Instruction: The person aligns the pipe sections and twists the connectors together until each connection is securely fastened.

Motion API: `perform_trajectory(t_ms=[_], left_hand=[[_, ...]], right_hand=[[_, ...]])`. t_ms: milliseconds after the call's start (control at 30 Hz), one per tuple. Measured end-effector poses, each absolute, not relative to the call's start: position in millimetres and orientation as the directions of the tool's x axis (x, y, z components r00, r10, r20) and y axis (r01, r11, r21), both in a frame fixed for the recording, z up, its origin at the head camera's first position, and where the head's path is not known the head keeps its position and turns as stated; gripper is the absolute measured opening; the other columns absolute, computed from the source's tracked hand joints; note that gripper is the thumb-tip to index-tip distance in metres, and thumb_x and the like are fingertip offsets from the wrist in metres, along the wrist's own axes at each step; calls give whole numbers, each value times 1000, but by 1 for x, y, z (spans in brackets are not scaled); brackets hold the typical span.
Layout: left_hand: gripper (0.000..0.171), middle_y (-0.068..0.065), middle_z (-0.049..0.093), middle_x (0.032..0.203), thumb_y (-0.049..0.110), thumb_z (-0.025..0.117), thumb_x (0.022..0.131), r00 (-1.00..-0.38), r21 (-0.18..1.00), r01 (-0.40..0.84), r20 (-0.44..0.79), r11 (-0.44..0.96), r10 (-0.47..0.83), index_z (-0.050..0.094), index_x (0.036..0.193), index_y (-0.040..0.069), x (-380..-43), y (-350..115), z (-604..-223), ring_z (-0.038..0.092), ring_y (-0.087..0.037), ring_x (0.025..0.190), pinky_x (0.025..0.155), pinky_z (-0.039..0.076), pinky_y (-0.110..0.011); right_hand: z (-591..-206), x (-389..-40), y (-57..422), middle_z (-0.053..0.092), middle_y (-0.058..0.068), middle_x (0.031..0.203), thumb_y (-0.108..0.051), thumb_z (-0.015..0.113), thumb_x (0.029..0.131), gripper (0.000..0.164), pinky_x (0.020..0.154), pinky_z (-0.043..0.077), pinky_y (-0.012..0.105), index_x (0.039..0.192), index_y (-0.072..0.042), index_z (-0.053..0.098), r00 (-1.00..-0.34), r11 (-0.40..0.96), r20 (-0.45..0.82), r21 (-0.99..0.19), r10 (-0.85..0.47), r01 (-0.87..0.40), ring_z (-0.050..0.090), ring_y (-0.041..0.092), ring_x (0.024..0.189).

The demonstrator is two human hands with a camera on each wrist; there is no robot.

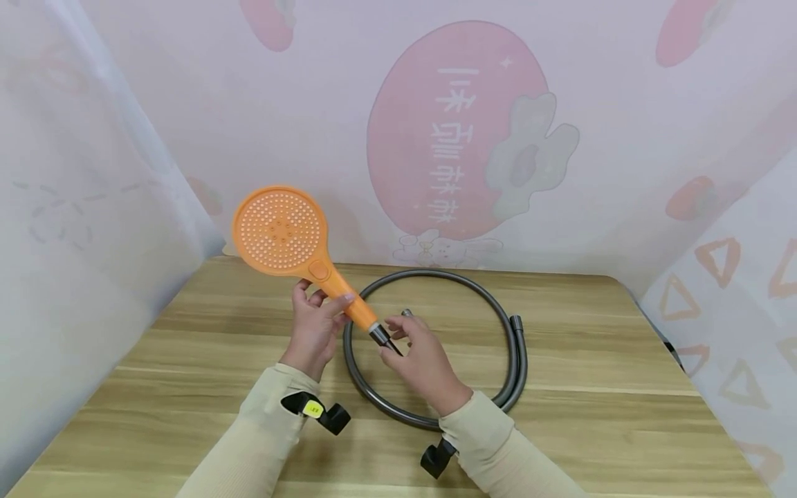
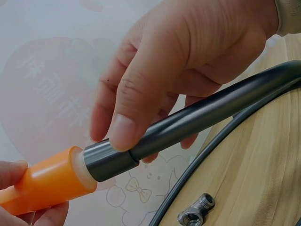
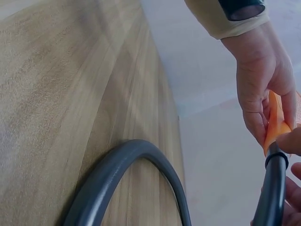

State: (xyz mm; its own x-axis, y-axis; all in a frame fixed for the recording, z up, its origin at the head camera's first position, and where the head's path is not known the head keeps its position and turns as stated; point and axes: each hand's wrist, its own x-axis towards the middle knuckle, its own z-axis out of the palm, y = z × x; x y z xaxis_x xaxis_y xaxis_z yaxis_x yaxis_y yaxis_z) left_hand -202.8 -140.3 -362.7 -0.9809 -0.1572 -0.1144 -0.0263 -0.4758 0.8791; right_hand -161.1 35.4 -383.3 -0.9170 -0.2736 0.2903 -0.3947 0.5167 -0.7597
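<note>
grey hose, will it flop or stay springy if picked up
The grey hose is probably springy rather than limp: it curves in a smooth, wide loop without kinks. Its glossy surface may be slightly slippery.

Bright orange all over, the round plastic shower head before me is speckled with pale dots across its face, a milky white collar shows at its end, and the smooth tubular hose gleams dark gunmetal grey, while the small metal fitting is silvery. The yellow-brown wooden tabletop runs with darker streaks of grain, under a plain cream fabric left sleeve. Behind, the pinkish-white cloth backdrop carries a big pink round with white characters, scattered pink shapes and peach-orange triangles.
</note>
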Motion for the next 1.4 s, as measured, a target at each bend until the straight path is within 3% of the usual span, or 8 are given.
perform_trajectory(t_ms=[433,733,967,1200,1300,1400], left_hand=[[77,-6,41,118,-9,60,89,-981,881,-25,-112,-473,-158,12,141,20,-202,-140,-362,55,-22,104,82,52,-30],[76,-6,41,118,-10,59,89,-981,883,-24,-111,-469,-160,12,141,20,-203,-139,-363,54,-23,105,82,53,-30],[76,-6,41,118,-10,59,89,-980,879,-24,-114,-476,-161,13,141,20,-202,-139,-363,54,-23,106,82,53,-30],[78,-7,40,120,-10,59,89,-982,881,-26,-110,-472,-153,11,143,20,-201,-138,-362,53,-23,107,83,53,-30],[79,-7,40,121,-10,58,89,-983,882,-25,-108,-470,-151,10,144,20,-200,-138,-361,53,-23,107,84,53,-30],[80,-6,40,122,-10,59,89,-983,882,-24,-107,-471,-149,10,144,20,-200,-139,-360,53,-23,107,84,53,-30]], right_hand=[[-389,-158,32,60,3,105,-11,74,85,30,79,51,32,114,-8,65,-891,590,376,-671,-253,-450,60,20,97],[-389,-158,31,60,2,103,-12,71,88,26,79,51,32,113,-8,66,-888,595,388,-662,-249,-456,61,16,94],[-388,-157,30,60,3,101,-11,70,88,24,74,50,29,111,-7,66,-884,582,388,-668,-259,-464,62,19,94],[-388,-157,32,61,4,99,-9,70,88,24,89,51,36,111,-4,66,-866,580,421,-646,-272,-496,62,19,92],[-388,-157,32,61,4,99,-10,69,88,25,73,51,30,112,-5,66,-868,584,413,-645,-277,-493,62,17,91],[-388,-157,32,61,4,99,-11,69,89,25,58,43,22,113,-5,66,-876,581,393,-658,-278,-480,60,15,88]])
